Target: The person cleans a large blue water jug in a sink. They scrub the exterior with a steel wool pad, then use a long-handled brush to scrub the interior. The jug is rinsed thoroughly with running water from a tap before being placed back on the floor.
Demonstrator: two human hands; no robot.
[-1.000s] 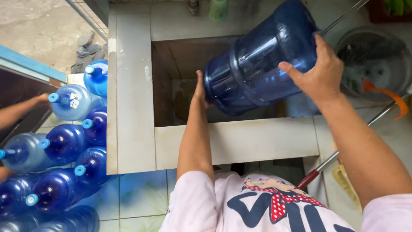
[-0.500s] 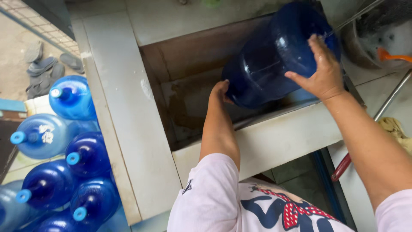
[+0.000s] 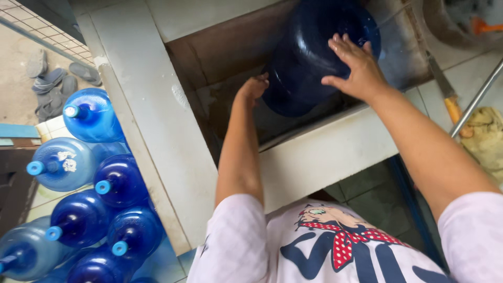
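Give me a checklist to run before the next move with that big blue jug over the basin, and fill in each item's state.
1. Right hand flat on the jug side: ok, palm spread on the blue wall.
2. Left hand supporting the jug's lower end: ok, fingers touch its bottom edge.
3. Grip fully closed around the jug: not ok, both hands only press against it.
4. Jug inside the basin opening: ok, it hangs tilted between the walls.
5. Basin floor free under the jug: cannot tell, the jug hides it.
6. Capped bottles on the left clear of the arms: ok, they stand outside the basin wall.
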